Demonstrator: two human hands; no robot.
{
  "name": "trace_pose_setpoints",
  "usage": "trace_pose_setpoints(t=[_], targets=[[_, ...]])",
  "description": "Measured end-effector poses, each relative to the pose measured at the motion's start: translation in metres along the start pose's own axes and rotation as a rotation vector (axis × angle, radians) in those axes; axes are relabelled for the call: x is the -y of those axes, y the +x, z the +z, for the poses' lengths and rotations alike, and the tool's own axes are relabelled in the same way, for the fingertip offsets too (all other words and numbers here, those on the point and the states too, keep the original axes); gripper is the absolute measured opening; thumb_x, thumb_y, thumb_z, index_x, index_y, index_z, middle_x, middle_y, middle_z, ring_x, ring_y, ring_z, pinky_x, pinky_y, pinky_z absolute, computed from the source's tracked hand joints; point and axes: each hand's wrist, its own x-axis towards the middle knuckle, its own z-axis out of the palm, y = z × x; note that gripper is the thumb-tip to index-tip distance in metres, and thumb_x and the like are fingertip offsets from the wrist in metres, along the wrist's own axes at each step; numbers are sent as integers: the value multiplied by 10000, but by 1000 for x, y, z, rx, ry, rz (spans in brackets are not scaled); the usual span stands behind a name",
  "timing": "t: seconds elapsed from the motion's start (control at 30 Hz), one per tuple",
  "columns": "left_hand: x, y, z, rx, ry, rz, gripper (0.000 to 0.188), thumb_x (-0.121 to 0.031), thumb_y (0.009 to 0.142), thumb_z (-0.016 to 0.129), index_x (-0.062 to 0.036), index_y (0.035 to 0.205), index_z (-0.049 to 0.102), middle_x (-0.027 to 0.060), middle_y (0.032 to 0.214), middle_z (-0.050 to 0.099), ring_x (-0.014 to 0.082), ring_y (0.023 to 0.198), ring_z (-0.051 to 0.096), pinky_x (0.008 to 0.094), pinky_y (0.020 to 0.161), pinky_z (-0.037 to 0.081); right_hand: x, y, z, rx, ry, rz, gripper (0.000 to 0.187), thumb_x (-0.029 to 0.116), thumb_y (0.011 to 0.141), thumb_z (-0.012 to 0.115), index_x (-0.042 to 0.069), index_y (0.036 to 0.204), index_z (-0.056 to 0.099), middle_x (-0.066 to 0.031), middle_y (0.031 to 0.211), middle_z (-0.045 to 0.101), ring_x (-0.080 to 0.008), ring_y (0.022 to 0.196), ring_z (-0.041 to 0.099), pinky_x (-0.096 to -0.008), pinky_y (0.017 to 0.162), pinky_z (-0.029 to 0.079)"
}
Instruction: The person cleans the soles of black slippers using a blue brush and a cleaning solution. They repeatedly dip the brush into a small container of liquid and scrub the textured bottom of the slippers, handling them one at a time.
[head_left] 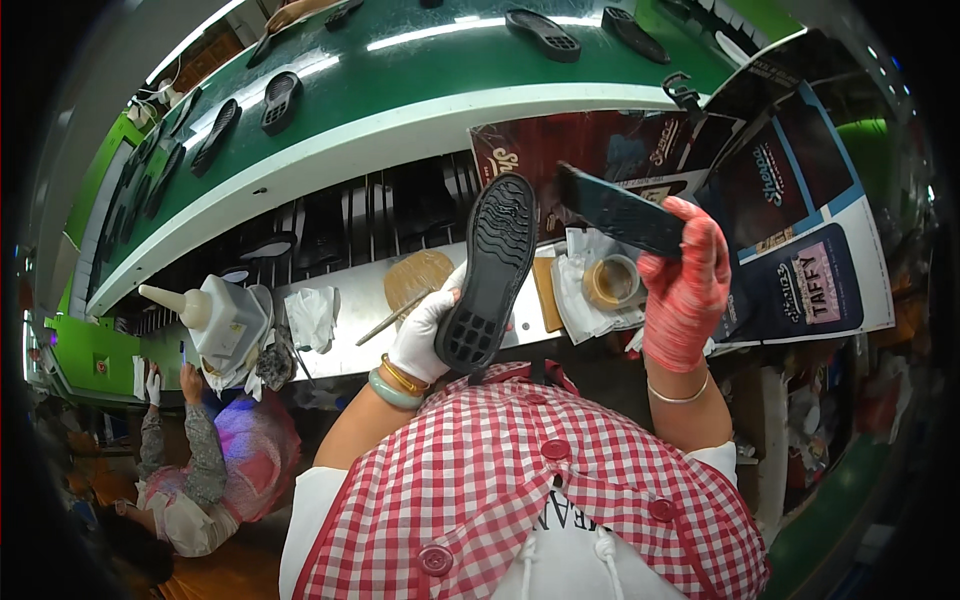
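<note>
My left hand (420, 335), in a white glove, grips a black shoe sole (490, 265) near its heel end. The sole's patterned side, with wavy ridges and square hollows, faces up, and its toe points away from me. On the right, my right hand (690, 285) wears a red-pink glove and pinches a dark flat piece (622, 212) by one end. That piece is tilted and somewhat blurred; I cannot tell its exact kind. Below it stands a small round tub (611, 282) with tan contents, on crumpled white paper.
A green conveyor belt (420, 75) carrying several soles curves across the far side. A white spouted bottle (215, 310), a thin brush-like stick (398, 318) and a tan round pad (416, 278) lie left. Printed cardboard (800, 220) rises right. Another person (200, 480) works at lower left.
</note>
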Motion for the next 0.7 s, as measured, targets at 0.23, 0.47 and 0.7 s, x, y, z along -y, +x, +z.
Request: trace_pose_setpoints(t=[0.23, 0.47, 0.7], targets=[[-35, -11, 26, -133, 142, 211, 794, -230, 770, 716, -61, 1395, 257, 107, 1298, 457, 243, 1137, 514, 371, 965, 432, 6, 2, 4, -159, 56, -80, 316, 321, 885, 608, 38, 1027, 613, -11, 909, 594, -48, 628, 506, -159, 529, 427], [-55, -15, 23, -182, 122, 313, 788, -43, 681, 754, -58, 1352, 342, 88, 1327, 443, 193, 1182, 467, 335, 969, 416, -7, 0, 11, -69, 56, 7, 344, 349, 894, 589, 34, 1030, 593, -12, 863, 575, -48, 591, 481, -152, 502, 399], [-70, -6, 16, -215, 849, 735, 851, -49, 643, 806, -61, 1340, 320, 99, 1326, 401, 214, 1238, 422, 344, 1013, 410, -22, 9, 18, -225, 123, 90, 296, 336, 910, 566, 68, 1034, 584, 13, 861, 567, -34, 581, 467, -132, 483, 391]])
